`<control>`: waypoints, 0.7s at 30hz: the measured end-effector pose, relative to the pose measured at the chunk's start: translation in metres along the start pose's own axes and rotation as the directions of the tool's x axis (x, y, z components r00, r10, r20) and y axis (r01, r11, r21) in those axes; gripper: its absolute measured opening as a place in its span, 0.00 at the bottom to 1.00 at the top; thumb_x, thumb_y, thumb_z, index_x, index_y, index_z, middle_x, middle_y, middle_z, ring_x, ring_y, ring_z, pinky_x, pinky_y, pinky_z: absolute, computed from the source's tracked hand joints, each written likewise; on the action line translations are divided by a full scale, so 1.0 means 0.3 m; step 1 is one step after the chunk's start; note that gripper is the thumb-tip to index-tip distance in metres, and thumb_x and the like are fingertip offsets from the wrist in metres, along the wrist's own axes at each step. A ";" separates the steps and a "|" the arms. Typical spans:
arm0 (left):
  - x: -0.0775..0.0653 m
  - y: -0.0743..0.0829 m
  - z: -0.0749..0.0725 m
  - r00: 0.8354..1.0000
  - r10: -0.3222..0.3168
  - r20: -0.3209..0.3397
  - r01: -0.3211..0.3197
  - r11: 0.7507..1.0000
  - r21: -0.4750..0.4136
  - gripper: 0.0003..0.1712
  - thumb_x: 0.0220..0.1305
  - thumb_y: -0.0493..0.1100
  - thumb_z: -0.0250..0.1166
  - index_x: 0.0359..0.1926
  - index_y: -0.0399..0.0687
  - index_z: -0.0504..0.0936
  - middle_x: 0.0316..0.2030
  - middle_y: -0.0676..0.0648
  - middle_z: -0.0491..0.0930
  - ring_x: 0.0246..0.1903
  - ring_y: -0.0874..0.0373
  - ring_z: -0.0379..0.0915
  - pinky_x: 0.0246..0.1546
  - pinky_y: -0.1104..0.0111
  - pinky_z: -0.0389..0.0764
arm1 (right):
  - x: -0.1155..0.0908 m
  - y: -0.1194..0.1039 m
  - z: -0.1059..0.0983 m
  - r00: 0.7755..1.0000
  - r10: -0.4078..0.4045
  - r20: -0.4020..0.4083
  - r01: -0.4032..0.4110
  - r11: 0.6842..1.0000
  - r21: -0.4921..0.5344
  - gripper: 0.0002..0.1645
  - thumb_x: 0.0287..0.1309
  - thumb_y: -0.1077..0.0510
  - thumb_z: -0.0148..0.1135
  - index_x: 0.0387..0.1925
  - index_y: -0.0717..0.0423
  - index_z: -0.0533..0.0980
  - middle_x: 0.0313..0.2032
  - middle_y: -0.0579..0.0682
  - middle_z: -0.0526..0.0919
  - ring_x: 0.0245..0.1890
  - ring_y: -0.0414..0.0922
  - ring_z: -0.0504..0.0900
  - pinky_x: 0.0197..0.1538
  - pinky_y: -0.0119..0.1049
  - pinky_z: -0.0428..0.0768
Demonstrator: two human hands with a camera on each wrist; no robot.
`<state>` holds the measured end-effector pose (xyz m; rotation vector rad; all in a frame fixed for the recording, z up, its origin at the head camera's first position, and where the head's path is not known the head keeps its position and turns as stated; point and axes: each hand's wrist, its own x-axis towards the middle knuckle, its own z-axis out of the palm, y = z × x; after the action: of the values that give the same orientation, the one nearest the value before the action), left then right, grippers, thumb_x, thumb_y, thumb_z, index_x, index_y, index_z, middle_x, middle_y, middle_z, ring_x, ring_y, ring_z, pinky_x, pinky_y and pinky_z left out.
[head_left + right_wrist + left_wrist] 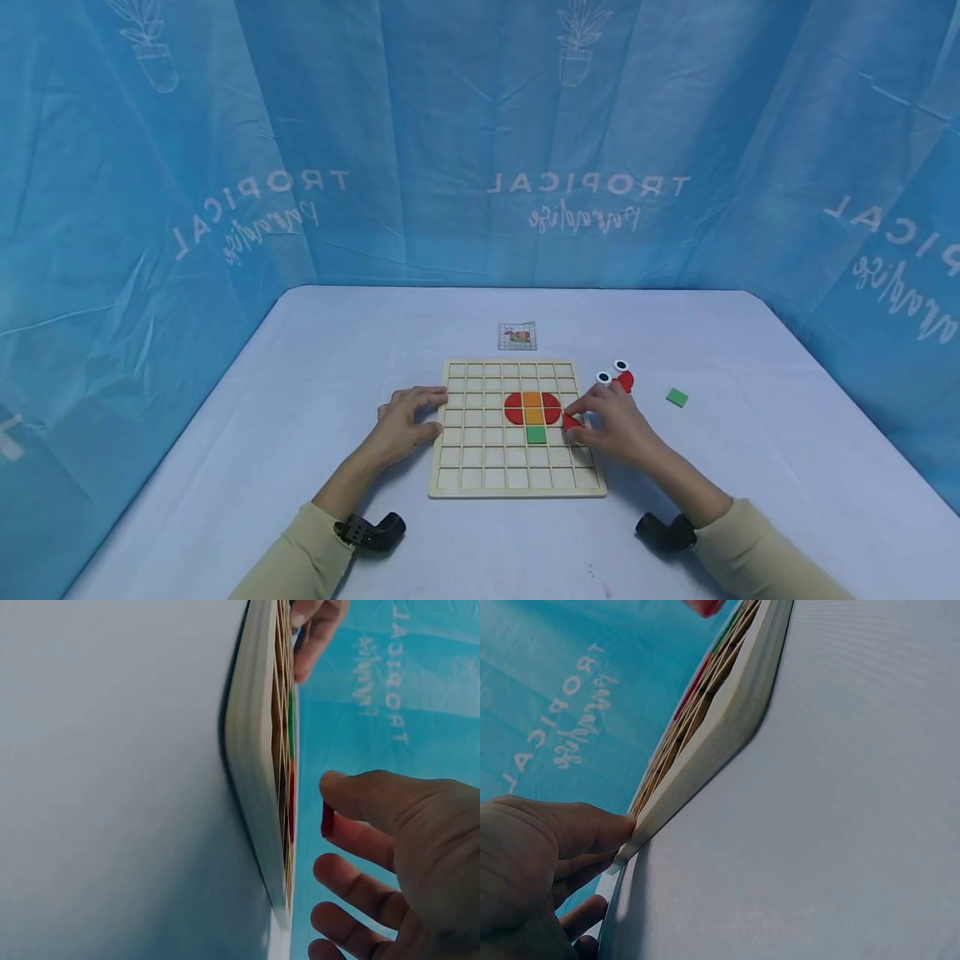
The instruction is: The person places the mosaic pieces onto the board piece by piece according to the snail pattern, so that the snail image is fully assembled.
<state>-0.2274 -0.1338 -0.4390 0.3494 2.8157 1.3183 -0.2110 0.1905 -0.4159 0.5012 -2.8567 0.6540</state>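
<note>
A square wooden grid board (517,493) lies on the table. My left hand (408,427) rests at its left edge, thumb and fingertips touching the rim. Between thumb and forefinger, my right hand (617,423) pinches a small red tile (572,422), held over the board's right side; the left wrist view shows only a corner of it. In the grid, red rounded tiles (513,408) flank two orange square tiles (532,400), with a green square tile (536,434) just below.
Right of the board lie two white eye discs (603,378) with black centres, and red pieces (626,381) partly behind my right hand. Farther right is a loose green square (677,397). A small picture card (517,336) with a gridded design sits beyond the board. Blue curtains surround the white table (360,333).
</note>
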 end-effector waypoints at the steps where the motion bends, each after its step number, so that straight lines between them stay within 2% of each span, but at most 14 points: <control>1: 0.000 -0.001 0.000 1.000 0.000 0.000 0.000 1.000 -0.001 0.25 0.55 0.37 0.63 0.56 0.46 0.77 0.63 0.49 0.71 0.67 0.48 0.53 0.60 0.48 0.46 | 0.000 -0.007 0.005 1.000 -0.001 0.004 0.001 1.000 -0.005 0.21 0.38 0.50 0.76 0.39 0.49 0.84 0.40 0.49 0.81 0.47 0.46 0.71 0.44 0.41 0.73; 11: -0.002 -0.002 0.000 1.000 0.001 0.006 -0.001 1.000 -0.007 0.25 0.55 0.37 0.63 0.57 0.45 0.77 0.64 0.49 0.70 0.67 0.48 0.53 0.61 0.47 0.45 | 0.004 -0.041 0.050 1.000 -0.006 0.026 0.007 0.999 -0.036 0.20 0.38 0.48 0.76 0.38 0.44 0.84 0.41 0.46 0.81 0.43 0.42 0.69 0.42 0.36 0.70; 21: -0.003 0.000 -0.003 1.000 -0.001 0.008 0.001 1.000 -0.013 0.25 0.55 0.36 0.63 0.56 0.44 0.77 0.64 0.49 0.70 0.67 0.48 0.52 0.60 0.47 0.45 | 0.011 -0.045 0.062 0.999 0.001 0.042 0.002 0.997 -0.071 0.19 0.38 0.48 0.76 0.37 0.44 0.84 0.39 0.45 0.79 0.40 0.41 0.67 0.39 0.34 0.66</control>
<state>-0.2267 -0.1346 -0.4384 0.3525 2.7986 1.3313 -0.2108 0.1697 -0.4263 0.5113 -2.9068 0.5462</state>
